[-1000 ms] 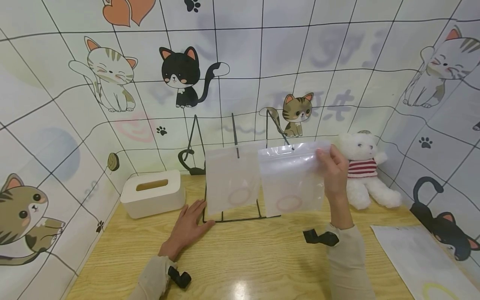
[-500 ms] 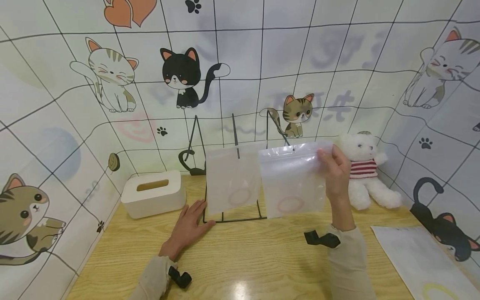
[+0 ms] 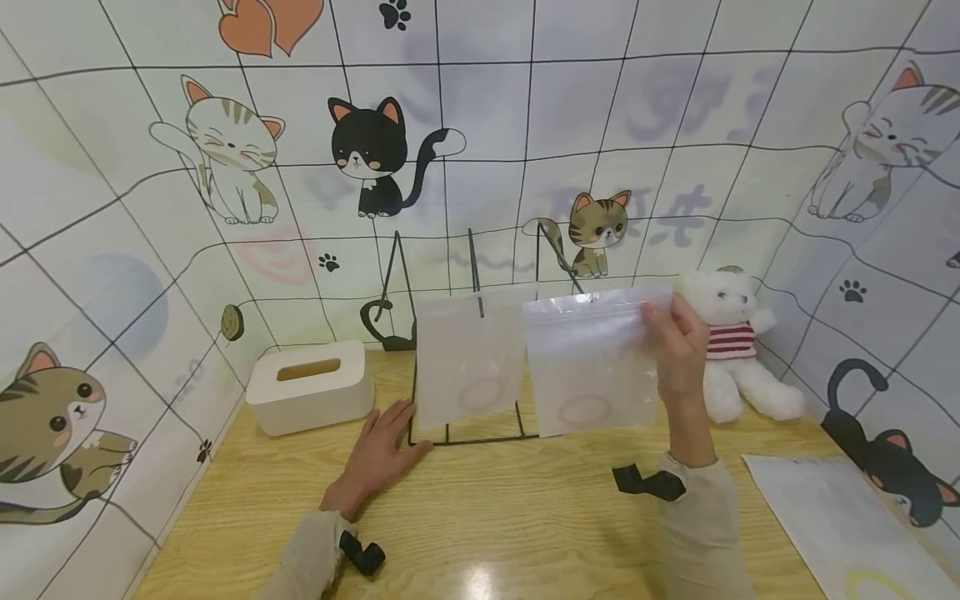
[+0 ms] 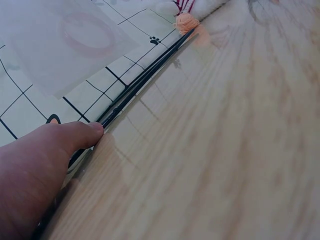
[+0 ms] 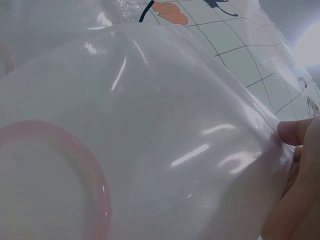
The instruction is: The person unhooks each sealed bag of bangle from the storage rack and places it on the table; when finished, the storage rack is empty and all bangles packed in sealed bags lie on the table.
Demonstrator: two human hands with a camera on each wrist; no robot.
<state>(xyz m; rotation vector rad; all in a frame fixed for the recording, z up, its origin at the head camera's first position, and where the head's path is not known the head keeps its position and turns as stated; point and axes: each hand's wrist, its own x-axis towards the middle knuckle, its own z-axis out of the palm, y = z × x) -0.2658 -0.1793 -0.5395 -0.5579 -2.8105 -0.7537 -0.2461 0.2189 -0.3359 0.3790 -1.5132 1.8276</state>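
Bag (image 3: 592, 362) at the right prong (image 3: 572, 276) of the rack (image 3: 483, 440), its 2 o'clock edge clamped between the right hand's (image 3: 681, 343) thumb and fingers.
Of two bags, the second (image 3: 467, 367), at 9 o'clock, hangs on the middle prong, apparently done; the first looks unfinished, its threading impossible to tell, its release not yet made. At 8 o'clock, the left hand (image 3: 381, 457) rests against the rack's corner, fingers extended, thumb apart; beyond, a box (image 3: 300, 410) at 9 and a bear (image 3: 727, 379) at 3. Only the left wrist view shows an orange ball (image 4: 186, 24), toward 1 o'clock; only the right wrist view, the plastic creased at the pinch; only the head view, the prong tips.
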